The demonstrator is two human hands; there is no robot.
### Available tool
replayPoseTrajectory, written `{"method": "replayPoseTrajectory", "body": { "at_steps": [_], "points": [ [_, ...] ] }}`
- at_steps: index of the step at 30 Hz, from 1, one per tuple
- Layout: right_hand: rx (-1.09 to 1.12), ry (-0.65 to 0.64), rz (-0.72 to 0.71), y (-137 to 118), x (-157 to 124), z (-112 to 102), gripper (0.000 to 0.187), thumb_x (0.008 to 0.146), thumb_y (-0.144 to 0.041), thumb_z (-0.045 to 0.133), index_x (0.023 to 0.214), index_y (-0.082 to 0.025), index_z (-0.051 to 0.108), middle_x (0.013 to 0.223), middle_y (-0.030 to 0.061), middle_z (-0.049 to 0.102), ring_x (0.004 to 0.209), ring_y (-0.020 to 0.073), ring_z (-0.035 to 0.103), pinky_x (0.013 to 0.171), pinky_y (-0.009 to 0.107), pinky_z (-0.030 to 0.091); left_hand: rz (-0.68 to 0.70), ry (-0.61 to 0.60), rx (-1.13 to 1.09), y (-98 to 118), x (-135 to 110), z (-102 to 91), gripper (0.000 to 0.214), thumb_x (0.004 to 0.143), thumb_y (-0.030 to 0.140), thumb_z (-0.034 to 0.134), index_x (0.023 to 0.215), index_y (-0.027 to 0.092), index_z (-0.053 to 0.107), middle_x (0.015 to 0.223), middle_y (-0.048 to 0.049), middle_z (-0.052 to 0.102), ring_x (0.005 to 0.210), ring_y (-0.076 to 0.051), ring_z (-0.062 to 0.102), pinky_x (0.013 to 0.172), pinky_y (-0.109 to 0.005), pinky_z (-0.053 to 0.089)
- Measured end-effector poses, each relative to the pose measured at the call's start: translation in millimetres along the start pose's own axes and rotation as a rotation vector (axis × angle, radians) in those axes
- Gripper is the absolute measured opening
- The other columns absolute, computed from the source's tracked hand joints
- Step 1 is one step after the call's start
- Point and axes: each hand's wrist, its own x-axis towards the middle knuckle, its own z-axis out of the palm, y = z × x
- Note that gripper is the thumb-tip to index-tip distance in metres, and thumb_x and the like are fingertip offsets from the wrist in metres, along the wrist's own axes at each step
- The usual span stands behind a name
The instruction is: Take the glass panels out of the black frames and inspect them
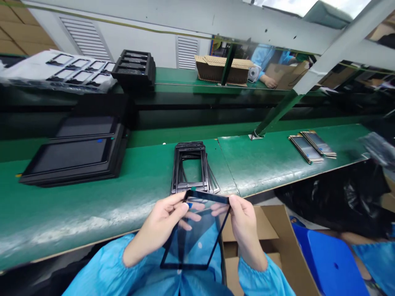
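Between my two hands, just off the front edge of the bench, is a clear glass panel (pixel 200 234) with a black border. My left hand (pixel 166 222) pinches its upper left corner, by a small blue tab and a green tab. At the upper right corner, my right hand (pixel 243 218) grips it between thumb and fingers. Some fingers of both hands show through the glass. Right beyond the panel, a stack of black rectangular frames (pixel 189 166) lies on the green bench, slightly fanned out.
Black trays with dark screens (pixel 70 156) are piled at left. Metal-edged panels (pixel 311 147) lie at right. The shelf behind holds a black tray stack (pixel 134 68) and cardboard dividers (pixel 222 68). An open carton (pixel 274 250) and blue stool (pixel 328 261) are below right. Another person's hand (pixel 269 81) shows behind.
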Motion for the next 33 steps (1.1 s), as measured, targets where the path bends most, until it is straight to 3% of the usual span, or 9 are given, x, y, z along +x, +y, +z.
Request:
{"method": "replayPoseTrajectory", "body": {
  "at_steps": [7,10,13,16,20,23,28,31,33],
  "points": [
    [-0.046,-0.014,-0.129,-11.7,-2.9,4.7,0.048,0.103,-0.056,0.060,0.076,-0.019,0.076,0.069,0.0072,0.082,0.051,0.0219,0.077,0.051,0.029,0.061,0.021,-0.029,0.106,-1.1,-0.2,-9.0,0.053,0.098,0.056,0.069,0.131,0.016,0.074,0.118,-0.0196,0.082,0.090,-0.032,0.083,0.066,-0.035,0.069],
    [-0.135,-0.076,-0.121,-12.4,-1.7,12.0,0.045,0.103,-0.052,0.061,0.076,-0.020,0.078,0.068,0.0053,0.082,0.054,0.0206,0.077,0.054,0.027,0.061,0.173,-0.031,0.374,5.2,0.1,-13.4,0.052,0.098,0.045,0.071,0.146,0.024,0.068,0.136,-0.0137,0.077,0.117,-0.033,0.078,0.096,-0.040,0.065],
    [-0.280,-0.213,-0.146,-13.0,-0.6,21.8,0.028,0.097,-0.038,0.072,0.076,-0.022,0.082,0.070,0.0023,0.082,0.060,0.0183,0.078,0.062,0.025,0.061,0.284,-0.172,0.684,11.4,0.9,-13.0,0.064,0.092,0.031,0.076,0.154,0.036,0.060,0.143,-0.0039,0.074,0.130,-0.031,0.070,0.113,-0.040,0.054],
    [-0.295,-0.072,-0.286,-14.6,1.0,14.9,0.021,0.098,-0.031,0.068,0.090,-0.025,0.087,0.087,0.0030,0.086,0.081,0.0201,0.081,0.079,0.028,0.064,0.188,-0.226,0.663,9.6,1.3,-12.6,0.051,0.098,0.031,0.067,0.149,0.033,0.064,0.126,-0.0050,0.082,0.104,-0.027,0.081,0.090,-0.034,0.064],
    [-0.344,0.196,-0.360,-10.7,4.7,-22.6,0.031,0.106,-0.041,0.058,0.115,-0.024,0.083,0.124,0.0094,0.081,0.116,0.0260,0.076,0.103,0.040,0.060,0.050,-0.008,0.267,1.1,-1.3,-20.1,0.044,0.101,0.046,0.066,0.137,0.023,0.059,0.119,-0.0142,0.082,0.080,-0.025,0.082,0.058,-0.027,0.061],
    [-0.219,0.136,-0.165,-2.3,3.7,-38.9,0.041,0.102,-0.052,0.062,0.120,-0.021,0.080,0.109,0.0121,0.085,0.097,0.0288,0.082,0.085,0.040,0.066,0.081,0.093,0.122,-1.3,-3.7,-26.6,0.049,0.094,0.050,0.075,0.131,0.022,0.057,0.117,-0.0165,0.082,0.075,-0.025,0.081,0.054,-0.028,0.061],
    [-0.108,0.163,-0.047,-0.2,-6.1,-26.3,0.041,0.088,-0.050,0.080,0.115,-0.019,0.074,0.073,0.0073,0.083,0.054,0.0250,0.078,0.056,0.032,0.063,0.116,0.128,0.135,-0.3,-5.1,-30.7,0.050,0.095,0.050,0.075,0.131,0.022,0.055,0.118,-0.0171,0.082,0.072,-0.026,0.081,0.053,-0.031,0.062],
    [-0.090,0.160,-0.073,-6.4,-8.0,-17.2,0.036,0.086,-0.050,0.082,0.101,-0.020,0.072,0.072,0.0085,0.083,0.050,0.0241,0.077,0.052,0.030,0.061,0.282,0.211,0.381,2.4,-3.7,-30.4,0.043,0.099,0.043,0.070,0.137,0.026,0.060,0.142,-0.0164,0.072,0.103,-0.032,0.081,0.082,-0.042,0.067],
    [-0.103,0.143,-0.067,-9.1,-9.1,-13.7,0.036,0.085,-0.051,0.083,0.099,-0.020,0.073,0.072,0.0091,0.083,0.050,0.0243,0.077,0.052,0.029,0.062,0.509,0.284,0.673,5.5,-0.5,-27.8,0.041,0.100,0.035,0.069,0.140,0.029,0.066,0.153,-0.0119,0.065,0.134,-0.035,0.067,0.114,-0.053,0.052]
  ]
}}
